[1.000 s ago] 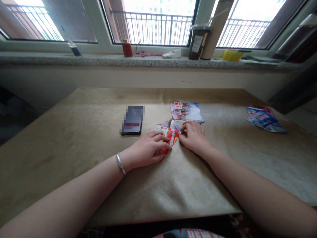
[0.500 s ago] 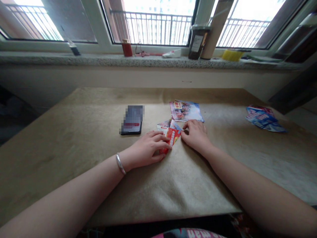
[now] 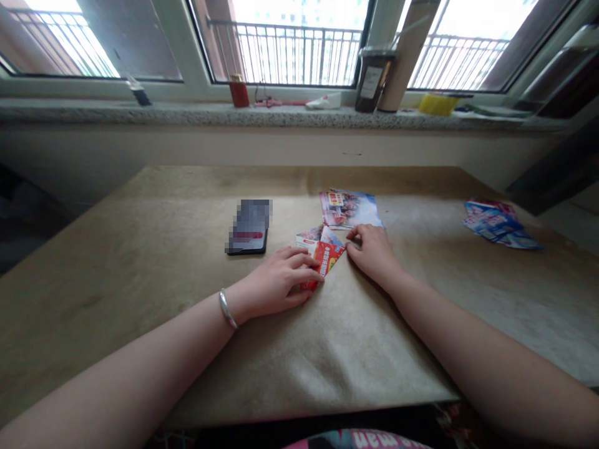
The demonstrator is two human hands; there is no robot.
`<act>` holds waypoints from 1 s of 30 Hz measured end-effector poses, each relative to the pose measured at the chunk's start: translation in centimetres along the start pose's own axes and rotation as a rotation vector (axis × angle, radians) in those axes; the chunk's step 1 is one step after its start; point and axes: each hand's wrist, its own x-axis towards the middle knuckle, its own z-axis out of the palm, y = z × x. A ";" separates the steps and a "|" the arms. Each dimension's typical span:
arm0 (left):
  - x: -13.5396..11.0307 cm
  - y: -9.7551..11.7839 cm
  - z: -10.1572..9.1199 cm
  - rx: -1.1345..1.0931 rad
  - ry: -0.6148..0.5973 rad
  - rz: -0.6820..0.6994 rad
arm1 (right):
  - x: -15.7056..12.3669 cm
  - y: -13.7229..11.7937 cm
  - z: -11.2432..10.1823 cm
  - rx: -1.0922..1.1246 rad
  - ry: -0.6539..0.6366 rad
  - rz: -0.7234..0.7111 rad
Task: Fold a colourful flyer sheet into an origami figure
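Note:
A small folded red and white paper leaflet point(image 3: 324, 252) lies on the brown table point(image 3: 140, 249). My left hand point(image 3: 276, 280), with a silver bangle at the wrist, presses down on the leaflet's near left part, fingers curled over it. My right hand point(image 3: 374, 252) rests on the table just right of the leaflet, fingers bent, fingertips at its right corner. A flat colourful leaflet point(image 3: 350, 209) lies just beyond my right hand.
A dark phone point(image 3: 250, 232) lies left of the leaflets. More blue and red leaflets point(image 3: 498, 223) sit at the far right. The windowsill point(image 3: 187, 115) holds a red cup point(image 3: 239, 93), a dark jar point(image 3: 370, 81), a cardboard tube point(image 3: 405, 56) and yellow items point(image 3: 437, 103).
My right hand has slid a little up and to the right, off the folded leaflet's edge. My left hand has stayed pressed on the leaflet.

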 end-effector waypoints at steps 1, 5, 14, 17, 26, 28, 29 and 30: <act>0.0 0.0 0.0 0.008 -0.002 0.002 | -0.1 0.0 -0.1 0.013 0.004 -0.021; 0.0 0.2 -0.1 0.056 -0.002 -0.004 | -0.9 -0.8 -0.7 0.060 -0.054 -0.151; 0.2 1.1 -0.1 0.065 0.040 0.019 | -1.9 -2.1 -1.4 0.079 -0.135 -0.363; 0.2 1.1 -0.2 0.039 0.006 0.107 | -1.6 -1.6 -1.0 0.141 -0.163 -0.489; -0.1 0.9 0.0 0.036 0.000 -0.065 | -1.0 -0.9 -0.1 0.288 -0.204 -0.587; -0.2 0.9 0.1 0.045 -0.014 -0.063 | -1.1 -1.0 -0.3 0.282 -0.190 -0.580; -0.3 0.8 0.1 0.055 -0.014 -0.064 | -1.2 -1.1 -0.4 0.272 -0.184 -0.575; -0.3 0.8 0.1 0.068 -0.015 -0.070 | -1.3 -1.1 -0.6 0.258 -0.181 -0.570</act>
